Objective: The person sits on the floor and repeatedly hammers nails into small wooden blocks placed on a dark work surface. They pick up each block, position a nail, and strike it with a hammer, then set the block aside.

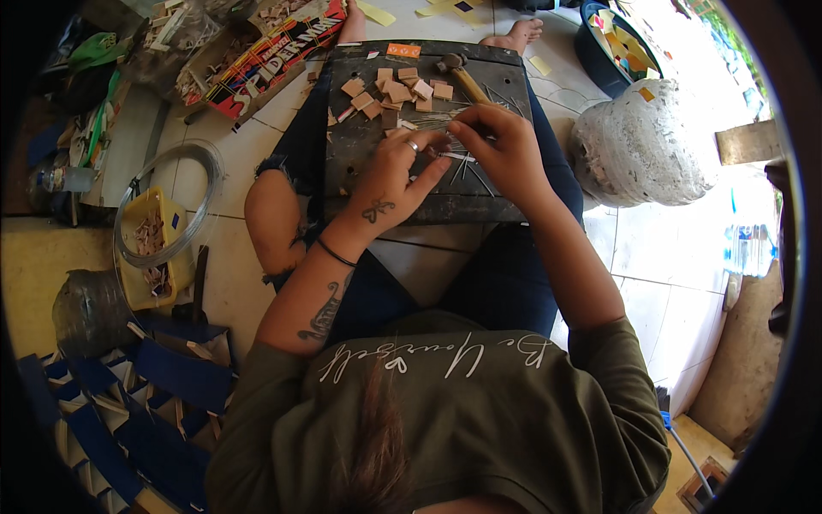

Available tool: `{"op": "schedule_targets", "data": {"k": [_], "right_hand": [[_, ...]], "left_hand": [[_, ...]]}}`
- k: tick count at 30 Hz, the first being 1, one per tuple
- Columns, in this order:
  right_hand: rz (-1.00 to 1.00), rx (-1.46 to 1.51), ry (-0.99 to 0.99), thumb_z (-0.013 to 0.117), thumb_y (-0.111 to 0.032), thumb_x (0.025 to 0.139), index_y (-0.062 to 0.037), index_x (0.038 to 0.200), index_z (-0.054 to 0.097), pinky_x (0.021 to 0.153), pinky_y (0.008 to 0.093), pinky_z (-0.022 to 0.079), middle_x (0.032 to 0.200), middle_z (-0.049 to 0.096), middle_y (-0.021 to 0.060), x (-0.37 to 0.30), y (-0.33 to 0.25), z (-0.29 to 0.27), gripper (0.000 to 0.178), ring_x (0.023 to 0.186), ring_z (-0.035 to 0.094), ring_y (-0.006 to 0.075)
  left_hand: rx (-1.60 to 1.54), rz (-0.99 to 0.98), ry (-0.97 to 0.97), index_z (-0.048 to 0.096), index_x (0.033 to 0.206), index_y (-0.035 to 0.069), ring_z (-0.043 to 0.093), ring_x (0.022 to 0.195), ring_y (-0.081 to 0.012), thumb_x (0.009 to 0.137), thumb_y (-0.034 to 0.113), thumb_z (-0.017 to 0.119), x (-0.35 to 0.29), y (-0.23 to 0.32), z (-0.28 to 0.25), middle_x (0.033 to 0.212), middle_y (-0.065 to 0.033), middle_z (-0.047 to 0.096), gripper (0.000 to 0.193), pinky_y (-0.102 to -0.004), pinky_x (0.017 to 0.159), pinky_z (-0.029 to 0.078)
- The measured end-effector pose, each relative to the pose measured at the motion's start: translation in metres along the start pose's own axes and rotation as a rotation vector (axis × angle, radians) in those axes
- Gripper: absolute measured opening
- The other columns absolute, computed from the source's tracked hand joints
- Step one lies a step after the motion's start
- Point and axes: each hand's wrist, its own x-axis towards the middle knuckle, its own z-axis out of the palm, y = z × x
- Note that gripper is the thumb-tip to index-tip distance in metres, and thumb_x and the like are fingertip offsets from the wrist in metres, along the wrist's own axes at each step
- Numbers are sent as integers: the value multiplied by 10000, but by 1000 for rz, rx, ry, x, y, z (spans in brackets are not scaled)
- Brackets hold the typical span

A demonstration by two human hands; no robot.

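My left hand, with a ring on one finger, is over the middle of a dark low table. Its fingers curl toward the thumb around something small and pale that I cannot make out. Beside it my right hand is closed in a pinch, thumb against finger; what is in it, if anything, is too small to name. Thin metal wires lie spread beneath and between both hands. Beyond the left hand is a loose pile of small square wooden pieces. A hammer with a wooden handle rests just past my right hand.
An orange card lies at the table's far edge. On the left are a printed cardboard box, a wire coil and a yellow container. A dark blue basin and a wrapped whitish bundle stand right.
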Motion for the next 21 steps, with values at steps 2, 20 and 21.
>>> {"op": "schedule_targets", "data": {"k": [2,20,21], "right_hand": [[-96,-83,18,705,-111,853,-2,872,675,612,307,472,767,624,94,3,2,2,114,671,597,191],[-510,-329,-34,724,-73,785,-35,855,637,760,388,507,883,627,83,-2,-4,10,118,866,603,284],[-502,-332,-43,723,-95,793,-38,868,641,774,392,504,897,629,86,-3,-4,10,125,878,603,286]], "left_hand": [[128,56,28,670,876,59,593,906,-251,843,112,683,0,-3,-4,879,-64,650,64,-386,793,445],[301,99,82,677,835,39,609,840,-259,794,61,710,-11,-4,-6,823,-58,626,56,-382,768,461],[280,109,86,680,831,31,611,823,-264,795,59,710,-10,-4,-6,813,-63,625,55,-382,749,469]]}}
